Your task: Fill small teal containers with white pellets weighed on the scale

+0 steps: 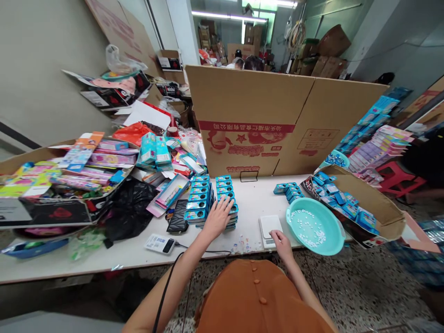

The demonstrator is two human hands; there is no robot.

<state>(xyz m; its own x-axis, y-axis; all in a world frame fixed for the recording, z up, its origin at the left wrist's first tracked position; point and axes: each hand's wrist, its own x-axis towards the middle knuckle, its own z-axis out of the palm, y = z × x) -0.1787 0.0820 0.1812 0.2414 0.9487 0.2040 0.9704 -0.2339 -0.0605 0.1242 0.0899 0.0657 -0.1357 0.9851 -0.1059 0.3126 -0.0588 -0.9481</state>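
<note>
My left hand [218,216] lies flat with spread fingers on top of two stacked rows of small blue boxes [200,196] on the white table [249,199]. My right hand [281,243] rests at the near edge of a small white digital scale [271,227], its fingers curled; whether it pinches anything is hidden. Just right of the scale stands a teal basin [314,230] holding several small white pellets. A short row of the same blue boxes [288,188] lies behind the basin.
A tall cardboard screen [277,120] stands at the table's back. An open carton of blue boxes [350,203] is at right, and a carton of colourful packs [62,185], a black bag [130,208] and a phone [160,243] are at left. A person's head shows behind the screen.
</note>
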